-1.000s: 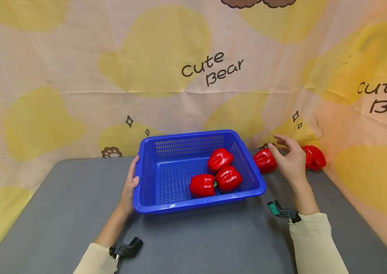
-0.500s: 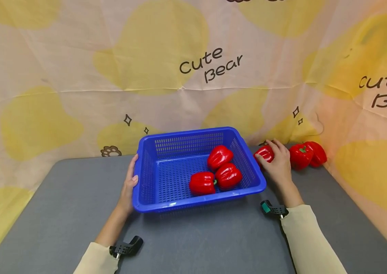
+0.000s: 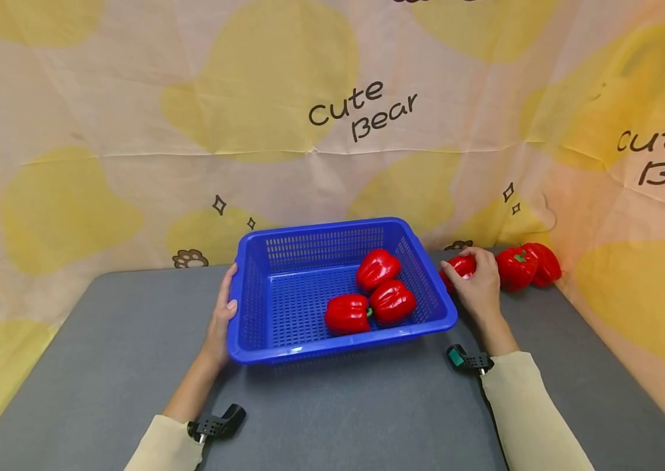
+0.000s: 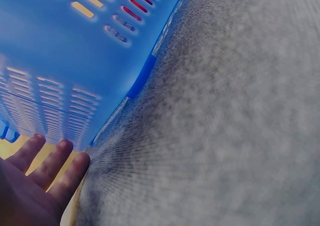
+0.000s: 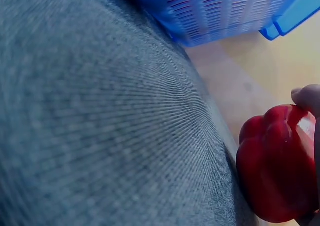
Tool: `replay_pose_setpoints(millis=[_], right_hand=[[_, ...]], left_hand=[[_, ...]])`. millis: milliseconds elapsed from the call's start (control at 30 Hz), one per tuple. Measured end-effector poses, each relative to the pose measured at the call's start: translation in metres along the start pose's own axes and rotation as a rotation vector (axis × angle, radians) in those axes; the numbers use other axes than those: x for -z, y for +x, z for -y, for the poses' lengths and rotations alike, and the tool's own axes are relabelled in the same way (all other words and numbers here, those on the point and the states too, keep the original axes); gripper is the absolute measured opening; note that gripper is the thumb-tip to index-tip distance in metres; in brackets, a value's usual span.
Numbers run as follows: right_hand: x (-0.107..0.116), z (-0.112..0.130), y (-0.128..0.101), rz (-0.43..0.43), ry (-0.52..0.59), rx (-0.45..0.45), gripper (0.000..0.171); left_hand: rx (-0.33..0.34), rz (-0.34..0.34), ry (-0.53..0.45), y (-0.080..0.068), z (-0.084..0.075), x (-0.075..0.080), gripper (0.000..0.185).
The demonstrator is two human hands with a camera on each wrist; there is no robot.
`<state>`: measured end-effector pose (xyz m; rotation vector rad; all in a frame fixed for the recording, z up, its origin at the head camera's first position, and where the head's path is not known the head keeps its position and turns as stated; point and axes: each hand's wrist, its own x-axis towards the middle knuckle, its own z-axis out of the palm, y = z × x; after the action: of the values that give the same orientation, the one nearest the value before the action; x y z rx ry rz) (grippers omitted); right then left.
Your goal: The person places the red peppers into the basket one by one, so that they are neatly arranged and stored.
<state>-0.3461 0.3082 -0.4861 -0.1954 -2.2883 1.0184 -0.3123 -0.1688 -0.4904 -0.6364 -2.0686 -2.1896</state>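
Observation:
A blue mesh basket holds three red bell peppers in its right part. My left hand rests against the basket's left outer side; in the left wrist view its fingers reach nearly straight along the wall. Just right of the basket, my right hand grips another red bell pepper, thumb on the near left side. In the right wrist view that bell pepper sits low by the table, a digit over its top and another partly visible beneath; the rest of the hand is out of frame.
Two more red bell peppers lie touching to the right of my right hand, by the corner. The grey table meets a patterned cloth at the back and right. Each wrist wears a black camera mount.
My right hand has moved left and closed its fingers round the pepper next to the basket, uncovering the two peppers at the right. The left hand and basket stay in place.

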Motion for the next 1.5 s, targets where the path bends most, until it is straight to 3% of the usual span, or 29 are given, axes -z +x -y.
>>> replay_pose_setpoints(millis=[200, 400, 567, 767, 1000, 1500], right_hand=[[-0.001, 0.004, 0.001, -0.002, 0.023, -0.039, 0.043], [-0.003, 0.006, 0.001, 0.012, -0.019, -0.127, 0.057], [-0.002, 0.009, -0.001, 0.044, -0.070, -0.182, 0.057], [-0.001, 0.007, -0.007, 0.058, -0.146, -0.161, 0.058], [-0.004, 0.005, -0.011, -0.005, -0.104, -0.125, 0.056], [-0.005, 0.005, -0.015, 0.024, -0.117, -0.138, 0.055]], left_hand=[[-0.011, 0.003, -0.011, 0.000, -0.001, 0.000, 0.067], [-0.009, 0.002, -0.001, 0.000, 0.000, 0.000, 0.067], [0.003, -0.005, 0.001, 0.001, 0.000, -0.001, 0.068], [0.007, -0.008, 0.001, 0.002, 0.001, -0.001, 0.068], [0.003, -0.010, -0.010, 0.002, -0.001, 0.000, 0.068], [0.012, -0.014, 0.015, 0.000, -0.001, 0.000, 0.068]])
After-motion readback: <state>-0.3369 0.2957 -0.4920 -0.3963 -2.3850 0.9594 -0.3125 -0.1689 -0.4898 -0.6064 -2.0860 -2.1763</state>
